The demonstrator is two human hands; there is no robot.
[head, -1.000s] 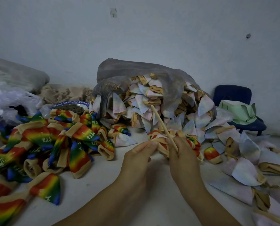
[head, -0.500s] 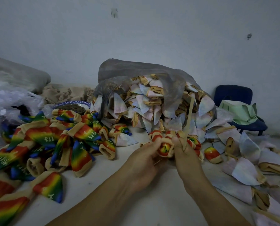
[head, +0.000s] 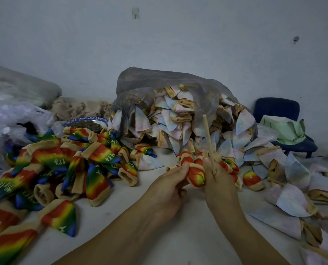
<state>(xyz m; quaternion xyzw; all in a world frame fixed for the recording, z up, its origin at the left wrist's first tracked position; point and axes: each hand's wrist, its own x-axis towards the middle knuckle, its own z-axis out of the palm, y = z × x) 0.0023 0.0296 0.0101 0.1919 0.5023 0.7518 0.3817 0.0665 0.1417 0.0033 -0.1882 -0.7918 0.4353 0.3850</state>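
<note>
Pale wall [head: 178, 39] behind, white tabletop [head: 121, 211] below, light dim. Both hands are working at table centre, just in front of a grey plastic bag [head: 159, 81] that is spilling pale pieces.

Grip: the left hand [head: 168, 185] is pinching the rainbow fabric piece [head: 196, 175] from its left side, fingers curled round the bunched cloth. The right hand [head: 221, 185] is clamping a thin wooden stick [head: 208, 138] upright, thumb touching the piece's right side. The piece is being held between the two hands, just above the tabletop.

Handling, as judged: light, soft cloth, crumpling readily, neither fragile nor slippery. Best taken at the tan cuff edge, leaving the coloured end free for the stick. The stick is looking stiff but thin, probably snapping if levered sideways.

Looks: red running through orange to yellow-green, tan band, rolled and puckered. Finished rainbow pieces [head: 67, 161] are lying heaped to the left, well apart.
</note>
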